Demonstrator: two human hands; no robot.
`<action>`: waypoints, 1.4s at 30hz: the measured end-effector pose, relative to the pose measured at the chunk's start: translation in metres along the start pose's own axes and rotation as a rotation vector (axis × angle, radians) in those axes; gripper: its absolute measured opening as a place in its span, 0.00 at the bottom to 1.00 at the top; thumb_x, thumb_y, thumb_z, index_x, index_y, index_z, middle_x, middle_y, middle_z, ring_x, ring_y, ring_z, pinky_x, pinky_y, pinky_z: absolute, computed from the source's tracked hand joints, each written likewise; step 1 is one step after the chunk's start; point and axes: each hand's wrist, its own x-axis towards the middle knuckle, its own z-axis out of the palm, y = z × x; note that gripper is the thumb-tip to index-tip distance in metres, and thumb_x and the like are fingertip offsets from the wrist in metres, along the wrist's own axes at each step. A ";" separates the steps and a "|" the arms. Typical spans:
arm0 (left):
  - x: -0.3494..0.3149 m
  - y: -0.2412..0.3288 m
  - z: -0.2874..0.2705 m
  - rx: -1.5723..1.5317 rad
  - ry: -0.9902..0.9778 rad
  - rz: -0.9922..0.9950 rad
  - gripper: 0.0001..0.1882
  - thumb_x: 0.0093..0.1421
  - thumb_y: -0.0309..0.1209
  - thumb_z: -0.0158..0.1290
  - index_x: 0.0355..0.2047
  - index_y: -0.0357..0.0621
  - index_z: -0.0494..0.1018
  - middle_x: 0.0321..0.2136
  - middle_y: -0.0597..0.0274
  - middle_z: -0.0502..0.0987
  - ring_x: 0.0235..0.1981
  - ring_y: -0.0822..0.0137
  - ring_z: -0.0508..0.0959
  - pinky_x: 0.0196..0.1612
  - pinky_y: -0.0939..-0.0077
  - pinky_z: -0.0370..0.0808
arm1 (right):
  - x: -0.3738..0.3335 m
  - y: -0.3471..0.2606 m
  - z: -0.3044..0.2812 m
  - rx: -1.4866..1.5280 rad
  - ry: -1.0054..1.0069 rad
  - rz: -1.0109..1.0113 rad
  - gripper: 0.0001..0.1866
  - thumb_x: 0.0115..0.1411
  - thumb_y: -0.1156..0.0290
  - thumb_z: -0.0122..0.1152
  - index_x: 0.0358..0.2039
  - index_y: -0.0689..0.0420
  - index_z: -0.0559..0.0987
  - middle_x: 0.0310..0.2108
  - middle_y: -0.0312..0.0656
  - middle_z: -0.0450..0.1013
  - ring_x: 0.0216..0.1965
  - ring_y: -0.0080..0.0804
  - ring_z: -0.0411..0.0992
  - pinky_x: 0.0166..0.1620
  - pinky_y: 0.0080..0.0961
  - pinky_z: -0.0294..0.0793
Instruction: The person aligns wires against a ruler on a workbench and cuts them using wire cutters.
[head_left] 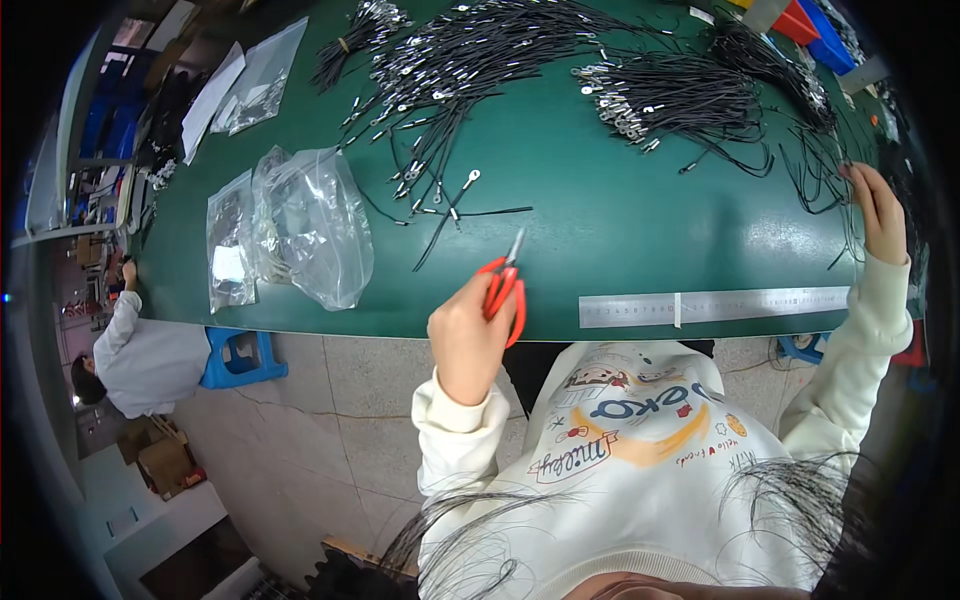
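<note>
My left hand [468, 335] grips red-handled scissors [503, 288] at the near edge of the green table [600, 210], blades pointing up and away from me. My right hand [878, 205] reaches far right and touches thin black cords [825, 165] lying on the table. A loose black cord with a metal ring end [455, 205] lies just beyond the scissors. Large heaps of black cords with metal ends [470, 50] and a second heap of black cords [680, 95] spread over the far half of the table.
A metal ruler [715, 305] is fixed along the near table edge. Clear plastic bags [300, 225] lie at the left. Another person [140, 355] sits at far left beside a blue stool [240, 358]. Red and blue bins [810, 20] stand at far right.
</note>
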 end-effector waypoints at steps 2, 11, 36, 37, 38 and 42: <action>0.004 0.003 0.007 0.214 0.119 0.178 0.09 0.47 0.26 0.60 0.28 0.36 0.75 0.20 0.57 0.74 0.16 0.65 0.73 0.20 0.76 0.67 | 0.012 0.037 -0.002 -0.724 0.214 -0.357 0.18 0.60 0.70 0.53 0.50 0.61 0.71 0.45 0.47 0.71 0.44 0.40 0.70 0.47 0.29 0.67; 0.059 -0.029 0.012 0.273 0.464 0.079 0.07 0.47 0.29 0.60 0.23 0.38 0.74 0.22 0.57 0.73 0.21 0.57 0.73 0.24 0.67 0.69 | -0.005 -0.081 0.074 -0.180 -0.065 -0.532 0.19 0.53 0.74 0.57 0.47 0.61 0.73 0.50 0.49 0.67 0.52 0.46 0.65 0.55 0.33 0.60; -0.017 0.021 0.018 -0.267 0.015 0.451 0.03 0.52 0.26 0.53 0.27 0.42 0.72 0.24 0.61 0.71 0.22 0.59 0.73 0.24 0.68 0.69 | -0.074 -0.179 0.168 0.300 -0.408 -0.541 0.02 0.52 0.81 0.56 0.28 0.64 0.75 0.21 0.44 0.67 0.18 0.32 0.66 0.23 0.23 0.62; -0.018 0.019 0.021 -0.232 0.012 0.464 0.02 0.52 0.25 0.53 0.27 0.41 0.71 0.24 0.61 0.70 0.22 0.59 0.73 0.24 0.68 0.68 | -0.076 -0.175 0.174 0.332 -0.401 -0.562 0.01 0.52 0.81 0.56 0.27 0.64 0.75 0.21 0.44 0.67 0.18 0.31 0.66 0.22 0.23 0.62; -0.018 0.017 0.024 -0.197 0.009 0.477 0.02 0.51 0.25 0.53 0.26 0.41 0.71 0.24 0.60 0.69 0.22 0.59 0.73 0.23 0.68 0.68 | -0.079 -0.172 0.183 0.386 -0.360 -0.597 0.02 0.54 0.80 0.56 0.29 0.62 0.75 0.18 0.42 0.66 0.16 0.29 0.65 0.21 0.23 0.61; -0.024 0.007 0.038 -0.060 0.054 0.461 0.03 0.47 0.23 0.53 0.24 0.39 0.69 0.25 0.59 0.67 0.23 0.60 0.73 0.24 0.68 0.68 | -0.089 -0.170 0.193 0.356 -0.450 -0.370 0.05 0.54 0.80 0.54 0.32 0.58 0.72 0.13 0.38 0.63 0.12 0.26 0.61 0.19 0.21 0.59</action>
